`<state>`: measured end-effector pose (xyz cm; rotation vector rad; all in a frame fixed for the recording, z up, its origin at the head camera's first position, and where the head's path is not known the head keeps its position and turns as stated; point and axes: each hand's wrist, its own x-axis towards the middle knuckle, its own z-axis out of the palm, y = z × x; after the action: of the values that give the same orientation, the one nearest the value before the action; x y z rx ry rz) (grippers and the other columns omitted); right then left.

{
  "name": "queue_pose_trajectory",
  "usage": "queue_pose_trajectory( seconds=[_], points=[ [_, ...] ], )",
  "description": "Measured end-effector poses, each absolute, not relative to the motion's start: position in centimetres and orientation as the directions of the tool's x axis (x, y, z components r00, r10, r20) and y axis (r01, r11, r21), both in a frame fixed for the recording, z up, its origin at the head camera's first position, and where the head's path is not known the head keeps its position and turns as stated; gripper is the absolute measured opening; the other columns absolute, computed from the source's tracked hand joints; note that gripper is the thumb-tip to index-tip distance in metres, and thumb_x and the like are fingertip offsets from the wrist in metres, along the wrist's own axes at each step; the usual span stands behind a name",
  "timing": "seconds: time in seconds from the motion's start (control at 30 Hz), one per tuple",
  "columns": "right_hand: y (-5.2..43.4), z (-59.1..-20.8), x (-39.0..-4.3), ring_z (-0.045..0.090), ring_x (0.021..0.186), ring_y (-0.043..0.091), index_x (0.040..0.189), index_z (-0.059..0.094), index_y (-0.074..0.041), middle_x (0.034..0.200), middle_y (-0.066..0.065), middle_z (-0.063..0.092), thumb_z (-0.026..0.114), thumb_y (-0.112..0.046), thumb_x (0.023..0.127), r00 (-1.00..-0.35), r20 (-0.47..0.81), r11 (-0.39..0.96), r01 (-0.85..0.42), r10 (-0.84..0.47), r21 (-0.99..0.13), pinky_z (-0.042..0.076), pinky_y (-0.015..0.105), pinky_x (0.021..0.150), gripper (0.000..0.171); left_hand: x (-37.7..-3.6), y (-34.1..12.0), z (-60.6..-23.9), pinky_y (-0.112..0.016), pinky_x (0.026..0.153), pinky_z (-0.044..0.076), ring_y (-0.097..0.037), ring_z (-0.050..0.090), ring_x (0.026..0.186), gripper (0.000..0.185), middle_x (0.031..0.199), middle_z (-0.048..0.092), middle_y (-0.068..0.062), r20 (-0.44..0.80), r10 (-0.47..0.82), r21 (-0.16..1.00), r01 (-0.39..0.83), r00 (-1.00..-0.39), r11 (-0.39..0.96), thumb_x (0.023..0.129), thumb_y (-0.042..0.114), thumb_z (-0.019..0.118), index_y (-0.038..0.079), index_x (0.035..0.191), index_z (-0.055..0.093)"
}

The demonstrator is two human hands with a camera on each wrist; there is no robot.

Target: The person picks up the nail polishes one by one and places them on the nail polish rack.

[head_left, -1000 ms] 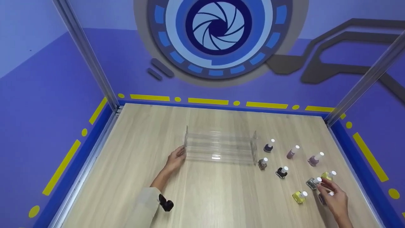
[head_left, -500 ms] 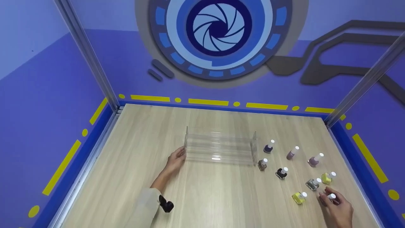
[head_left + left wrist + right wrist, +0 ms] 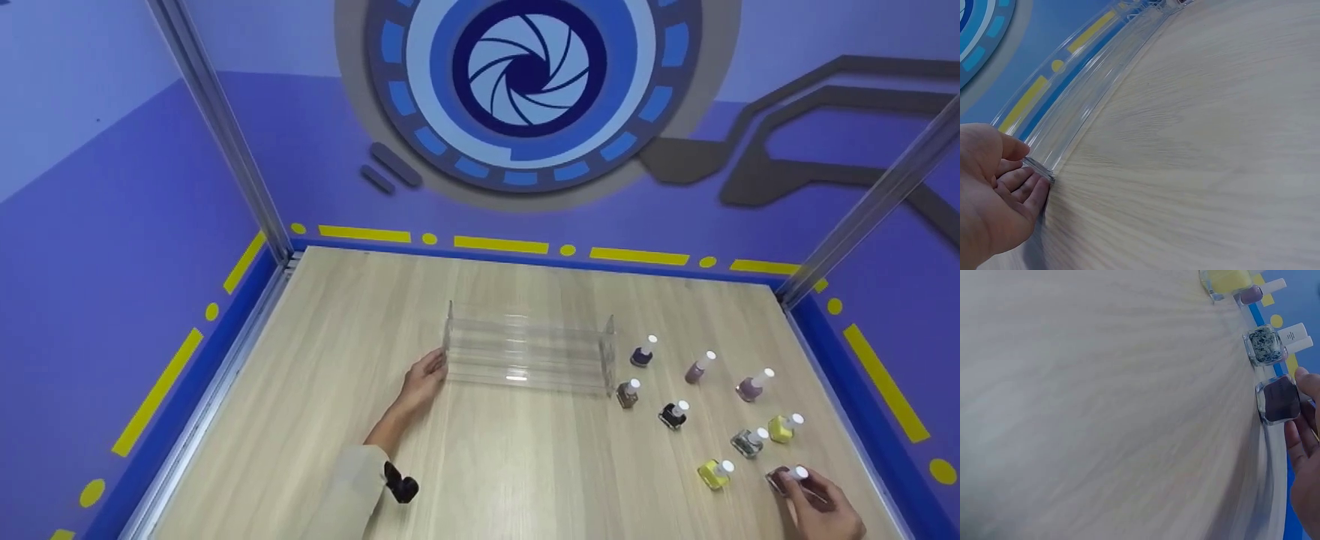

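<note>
clearly grips the dark plum nail polish bottle (image 3: 1282, 399) in the right hand (image 3: 825, 504): thumb near the neck, fingers curled behind, nothing else in the hold. at the bottle, shows a roughly upright long axis, white cap on top; cannot tell touching from just clear of the worktop (image 3: 517, 465) at the base. from this hand, finds the clear acrylic rack (image 3: 521, 360) to the left and farther off, well apart, with its long axis from left to right. roughly on the line between, has the black bottle (image 3: 671, 417) and, close to the right end of the rack, the brown bottle (image 3: 626, 396). nearer to the rack, has the left hand (image 3: 421, 382), with thumb and bent fingers about the left end panel and no bottle in hold.

by count, shows two hands, one rack and nine bottles, all white-capped: one gripped, eight upright to the right of the rack. among those eight, besides black and brown, counts two yellow bottles (image 3: 710, 475), one speckled bottle (image 3: 745, 444), one navy bottle (image 3: 640, 357), one slim purple bottle (image 3: 695, 373) and one mauve bottle (image 3: 748, 389).
</note>
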<state>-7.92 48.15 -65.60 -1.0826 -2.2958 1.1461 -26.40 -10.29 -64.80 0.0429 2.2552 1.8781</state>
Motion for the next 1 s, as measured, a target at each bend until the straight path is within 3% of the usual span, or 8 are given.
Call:
queue_pose_trajectory(
  seconds=[0.1,0.17,0.43,0.67,0.87,1.0],
  points=[
    [48.3,-65.5,-7.5,0.045,0.068,-0.025,0.132,0.064,0.002,0.09,-0.02,0.067,0.073,-0.029,0.094,-0.639,0.006,0.38,0.45,0.769,-0.808,0.045,-0.002,0.057,0.05,-26.5,-10.1,-64.8,-0.051,0.126,0.032,-0.044,0.035,0.15,0.051,0.159,0.038,-0.031,-0.141,0.155,0.979,-0.114,-0.978,0.166,0.108,0.008,0.042,-0.009,0.154,0.031],
    [48.3,-65.5,-7.4,0.046,0.068,-0.025,0.131,0.064,0.003,0.086,-0.032,0.058,0.072,-0.025,0.095,-0.639,0.022,0.38,0.429,0.769,-0.82,0.045,-0.002,0.059,0.046,-26.6,-10.0,-64.9,-0.051,0.126,0.032,-0.044,0.035,0.15,0.051,0.159,0.038,-0.031,-0.14,0.154,0.982,-0.116,-0.978,0.15,0.108,0.009,0.043,-0.009,0.154,0.031],
    [48.0,-64.4,-7.5,0.047,0.069,-0.023,0.134,0.064,0.002,0.079,-0.041,0.047,0.071,-0.026,0.096,-0.622,0.005,0.339,0.42,0.783,-0.842,0.045,-0.003,0.06,0.048,-27.0,-9.9,-65.1,-0.051,0.126,0.033,-0.043,0.036,0.15,0.05,0.158,0.04,-0.03,-0.144,0.143,0.981,-0.122,-0.979,0.148,0.108,0.009,0.045,-0.008,0.154,0.034],
    [47.1,-62.2,-8.5,0.051,0.071,-0.024,0.124,0.069,0.007,0.078,-0.044,0.048,0.077,-0.018,0.091,-0.621,0.174,0.417,0.271,0.764,-0.868,0.044,-0.005,0.065,0.042,-27.1,-10.1,-65.1,-0.05,0.126,0.033,-0.04,0.037,0.15,0.049,0.159,0.042,-0.024,-0.158,0.13,0.98,-0.139,-0.979,0.144,0.109,0.014,0.045,-0.002,0.155,0.037],
    [45.7,-60.1,-9.2,0.051,0.073,-0.024,0.119,0.07,0.008,0.08,-0.044,0.049,0.078,-0.014,0.091,-0.651,0.257,0.493,0.208,0.714,-0.845,0.044,-0.006,0.066,0.037,-26.6,-10.3,-65.6,-0.05,0.126,0.033,-0.039,0.039,0.15,0.049,0.158,0.043,-0.023,-0.153,0.123,0.982,-0.137,-0.981,0.129,0.109,0.015,0.046,-0.001,0.155,0.038],
    [44.5,-58.6,-10.0,0.054,0.075,-0.024,0.114,0.072,0.009,0.083,-0.044,0.053,0.079,-0.006,0.088,-0.667,0.348,0.543,0.101,0.659,-0.834,0.045,-0.005,0.068,0.031,-26.4,-10.4,-65.7,-0.05,0.125,0.035,-0.04,0.04,0.149,0.049,0.157,0.044,-0.025,-0.145,0.12,0.985,-0.132,-0.982,0.107,0.109,0.013,0.047,-0.003,0.154,0.038]
  ],
)
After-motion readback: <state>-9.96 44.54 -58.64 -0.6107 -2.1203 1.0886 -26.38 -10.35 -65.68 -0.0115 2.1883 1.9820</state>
